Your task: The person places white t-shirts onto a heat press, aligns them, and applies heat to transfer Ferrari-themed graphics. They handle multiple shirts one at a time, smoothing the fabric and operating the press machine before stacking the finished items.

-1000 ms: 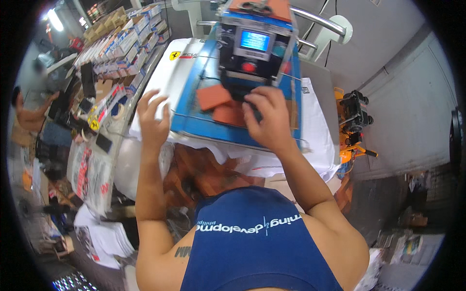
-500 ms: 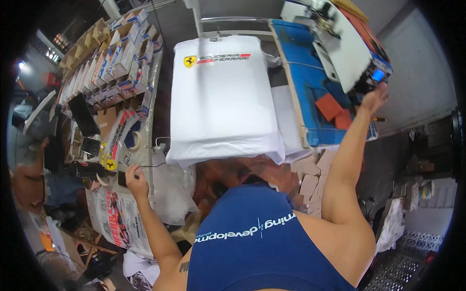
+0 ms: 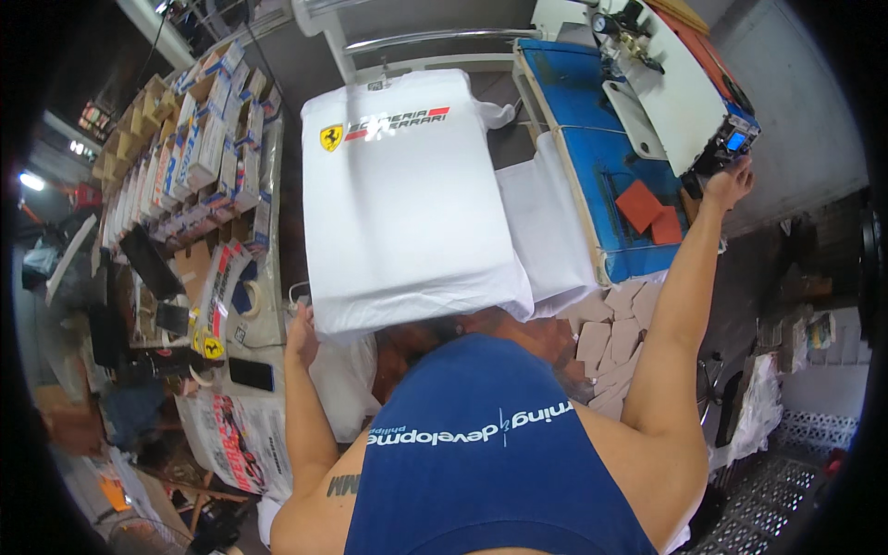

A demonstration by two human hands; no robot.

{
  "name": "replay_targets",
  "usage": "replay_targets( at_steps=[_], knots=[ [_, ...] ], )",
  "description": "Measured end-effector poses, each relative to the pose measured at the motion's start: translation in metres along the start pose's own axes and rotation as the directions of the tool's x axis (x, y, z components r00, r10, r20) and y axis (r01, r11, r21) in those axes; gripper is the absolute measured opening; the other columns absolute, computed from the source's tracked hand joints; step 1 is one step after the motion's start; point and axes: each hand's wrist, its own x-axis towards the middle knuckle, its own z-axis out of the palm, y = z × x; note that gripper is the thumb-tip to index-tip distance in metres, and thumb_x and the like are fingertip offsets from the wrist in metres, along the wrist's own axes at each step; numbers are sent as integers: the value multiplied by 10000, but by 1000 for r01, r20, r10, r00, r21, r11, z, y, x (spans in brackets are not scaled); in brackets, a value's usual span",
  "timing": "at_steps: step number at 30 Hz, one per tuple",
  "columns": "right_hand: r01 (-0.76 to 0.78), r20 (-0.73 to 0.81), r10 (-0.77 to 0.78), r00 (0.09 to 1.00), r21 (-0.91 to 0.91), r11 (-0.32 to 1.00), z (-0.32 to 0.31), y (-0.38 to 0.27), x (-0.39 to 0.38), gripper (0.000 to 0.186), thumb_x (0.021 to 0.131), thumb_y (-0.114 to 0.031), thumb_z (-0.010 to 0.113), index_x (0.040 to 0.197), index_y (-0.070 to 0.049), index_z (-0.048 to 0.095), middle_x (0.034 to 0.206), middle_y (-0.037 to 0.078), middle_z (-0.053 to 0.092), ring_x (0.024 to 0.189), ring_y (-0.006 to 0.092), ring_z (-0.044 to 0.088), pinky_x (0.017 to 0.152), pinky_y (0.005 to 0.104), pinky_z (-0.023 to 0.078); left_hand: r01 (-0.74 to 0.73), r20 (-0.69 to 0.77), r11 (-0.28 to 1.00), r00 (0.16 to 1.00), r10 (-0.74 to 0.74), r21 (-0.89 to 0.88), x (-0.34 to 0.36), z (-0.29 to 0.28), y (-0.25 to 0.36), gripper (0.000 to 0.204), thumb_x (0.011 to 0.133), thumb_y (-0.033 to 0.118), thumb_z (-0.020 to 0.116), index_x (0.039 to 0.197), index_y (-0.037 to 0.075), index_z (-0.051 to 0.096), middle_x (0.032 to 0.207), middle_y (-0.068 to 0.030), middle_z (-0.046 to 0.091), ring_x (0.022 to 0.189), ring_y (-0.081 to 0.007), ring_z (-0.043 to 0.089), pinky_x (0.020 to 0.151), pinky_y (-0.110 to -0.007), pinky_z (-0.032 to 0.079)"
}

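The white shirt (image 3: 407, 213) is spread out at 11 o'clock, with a yellow badge (image 3: 331, 138) near its top. At 8 o'clock, the left hand (image 3: 301, 339) is half curled by the shirt's near corner; I can't tell if it holds cloth. At 2 o'clock, the right hand (image 3: 728, 187) is partly curled at the white machine (image 3: 689, 102), under a small blue screen (image 3: 736, 141); I can't tell if it grips.

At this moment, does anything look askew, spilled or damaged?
Two orange-red pads sit askew on the blue platen, angled differently, and pale flat pieces lie jumbled past its near edge rather than stacked. The white T-shirt is slightly wrinkled along its near end. No spill or damage is evident.
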Motion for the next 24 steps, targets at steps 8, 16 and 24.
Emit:
replay_targets(
  at_steps=[8,16,24],
  knots=[
    [38,-84,-64,994,-284,958,-17,-36,-16,578,1083,-520,439,1402,-78,631,1467,250,540,1410,392,422,1171,500,335,111,-94,981,991,-97,157,-39,-31,-6,445,995,292,711,1337,28,603,1253,-80,704,1143,-238,665,1014,-422,499],
    [-277,935,22,353,81,958,-67,-86,-349,411,1008,-205,689,1342,25,626,1208,129,709,1095,219,662,986,349,501,131,-157,956,983,-91,264,-82,-51,7,241,951,105,733,1167,17,672,1088,-67,734,986,-190,701,909,-358,546],
    [-505,983,135,-123,-179,844,-83,-88,-284,481,910,-311,795,1234,31,698,1081,71,746,920,156,669,825,330,543,-197,287,961,948,136,195,-58,0,132,439,918,147,672,1311,-48,642,1145,-124,739,1015,-227,714,935,-376,554]
  ],
)
